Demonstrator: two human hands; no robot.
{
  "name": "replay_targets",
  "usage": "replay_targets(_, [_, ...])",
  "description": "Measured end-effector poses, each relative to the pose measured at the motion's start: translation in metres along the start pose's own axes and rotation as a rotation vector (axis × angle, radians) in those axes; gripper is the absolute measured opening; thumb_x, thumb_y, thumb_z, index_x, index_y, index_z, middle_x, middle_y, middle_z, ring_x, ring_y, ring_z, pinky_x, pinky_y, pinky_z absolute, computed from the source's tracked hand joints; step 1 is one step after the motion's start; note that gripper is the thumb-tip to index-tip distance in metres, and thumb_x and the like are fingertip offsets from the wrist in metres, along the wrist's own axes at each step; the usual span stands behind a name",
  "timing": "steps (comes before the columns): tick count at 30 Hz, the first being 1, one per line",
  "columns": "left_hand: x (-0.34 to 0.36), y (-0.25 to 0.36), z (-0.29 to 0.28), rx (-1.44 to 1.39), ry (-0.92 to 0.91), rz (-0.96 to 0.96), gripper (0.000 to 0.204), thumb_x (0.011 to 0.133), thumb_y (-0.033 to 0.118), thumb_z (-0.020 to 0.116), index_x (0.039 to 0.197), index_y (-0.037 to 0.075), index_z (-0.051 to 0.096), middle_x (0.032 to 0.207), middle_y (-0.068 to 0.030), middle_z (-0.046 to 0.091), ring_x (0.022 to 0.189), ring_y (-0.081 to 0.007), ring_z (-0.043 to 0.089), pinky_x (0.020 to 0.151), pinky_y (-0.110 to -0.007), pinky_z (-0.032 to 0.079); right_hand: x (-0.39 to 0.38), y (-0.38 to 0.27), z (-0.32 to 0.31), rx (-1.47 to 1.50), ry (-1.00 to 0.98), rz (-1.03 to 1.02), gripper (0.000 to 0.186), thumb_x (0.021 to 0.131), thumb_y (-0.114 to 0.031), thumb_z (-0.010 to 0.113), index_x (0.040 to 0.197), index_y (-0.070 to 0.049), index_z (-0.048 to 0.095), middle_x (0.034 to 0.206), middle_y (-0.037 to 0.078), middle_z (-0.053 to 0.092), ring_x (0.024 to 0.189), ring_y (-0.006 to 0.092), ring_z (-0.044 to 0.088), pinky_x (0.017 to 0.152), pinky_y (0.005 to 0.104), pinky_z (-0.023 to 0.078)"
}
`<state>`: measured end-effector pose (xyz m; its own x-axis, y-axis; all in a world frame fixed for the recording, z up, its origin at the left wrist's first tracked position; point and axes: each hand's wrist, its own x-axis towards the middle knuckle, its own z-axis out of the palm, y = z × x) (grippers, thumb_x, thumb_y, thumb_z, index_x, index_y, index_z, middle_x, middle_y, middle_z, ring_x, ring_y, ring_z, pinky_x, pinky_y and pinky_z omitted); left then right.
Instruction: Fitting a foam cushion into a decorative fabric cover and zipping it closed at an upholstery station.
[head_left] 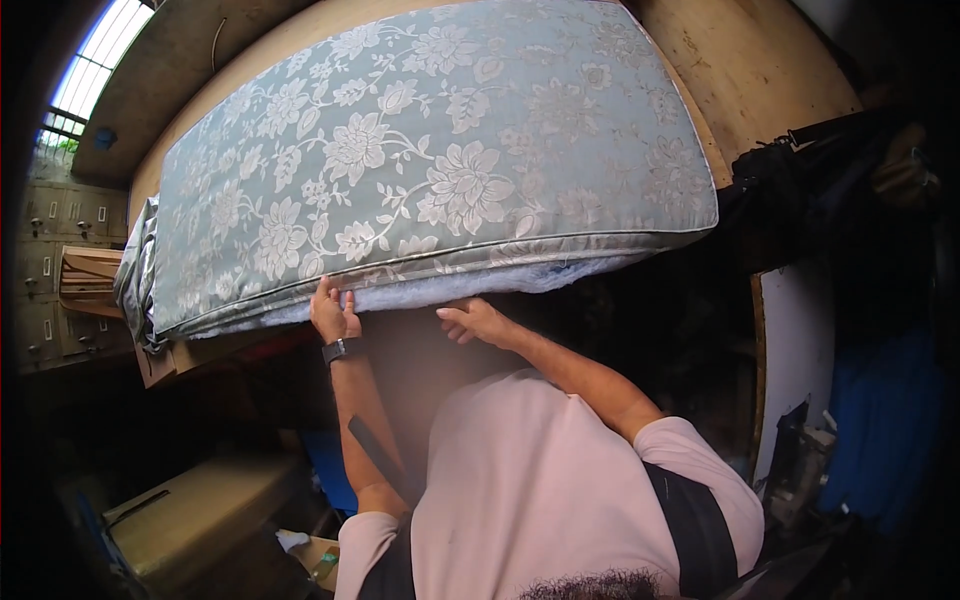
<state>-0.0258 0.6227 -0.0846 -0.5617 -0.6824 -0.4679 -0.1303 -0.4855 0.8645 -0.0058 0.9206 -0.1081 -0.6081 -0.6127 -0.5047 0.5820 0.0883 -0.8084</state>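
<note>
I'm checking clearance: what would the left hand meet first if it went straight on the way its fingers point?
Probably the near edge of the floral cover; the left hand appears right at it, though exact depth is unclear.

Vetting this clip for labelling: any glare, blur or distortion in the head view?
Head view: window near blown out; floral cushion edges look bowed, pattern clear; left hand and right hand readable; hazy smear between the forearms; deep shadow under the cushion; corners mostly black.
</note>
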Motion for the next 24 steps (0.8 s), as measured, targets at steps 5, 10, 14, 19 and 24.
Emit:
replay_targets(5, [0.035,0.032,-0.008,-0.081,0.036,-0.369,0.043,0.085,0.043,0.075,0.117,0.017,0.06,0.116,0.0016,0.062,0.107,-0.0192,0.056,0.093,-0.042,0.043,0.041,-0.007,0.031,0.098,-0.111,0.066,0.09,0.085,-0.069,0.063,0.14,0.001,0.051,0.125,0.024,0.06,0.094,0.0269,0.066,0.073,0.038,0.06])
replay_targets(10, [0.045,0.054,0.005,-0.207,-0.33,-0.315,0.044,0.096,0.038,0.064,0.128,0.008,0.059,0.127,-0.0105,0.065,0.117,-0.031,0.06,0.1,-0.053,0.049,0.062,-0.017,0.072,0.23,-0.13,0.089,0.103,0.08,-0.079,0.06,0.14,0.004,0.047,0.131,0.024,0.057,0.104,0.0325,0.064,0.081,0.0438,0.059])
replay_targets(14, [0.019,0.048,0.015,-0.132,-0.278,-0.089,0.04,0.098,0.03,0.063,0.125,0.0,0.061,0.122,-0.0106,0.066,0.107,-0.0254,0.064,0.097,-0.04,0.05,0.105,0.005,0.096,0.321,-0.049,0.109,0.092,0.087,-0.073,0.057,0.138,0.002,0.048,0.131,0.023,0.058,0.109,0.0306,0.063,0.087,0.0444,0.057])
replay_targets(19, [-0.094,0.087,0.023,-0.17,-0.313,-0.035,0.043,0.1,0.022,0.06,0.13,-0.007,0.056,0.124,-0.0122,0.065,0.112,-0.0236,0.063,0.097,-0.037,0.051,0.134,-0.006,0.098,1.71,-0.467,-0.402,0.067,0.104,-0.051,0.043,0.153,-0.008,0.029,0.152,0.018,0.04,0.139,0.0296,0.043,0.111,0.0444,0.044])
replay_targets(24, [-0.021,-0.028,-0.026,0.239,-0.131,-0.093,0.038,0.095,0.035,0.068,0.104,-0.003,0.067,0.09,-0.0074,0.07,0.066,-0.0164,0.066,0.05,-0.028,0.051,0.211,-0.004,0.052,2.98,-1.732,0.59,0.061,0.104,-0.046,0.042,0.154,-0.012,0.03,0.157,0.012,0.032,0.144,0.027,0.03,0.118,0.0426,0.029])
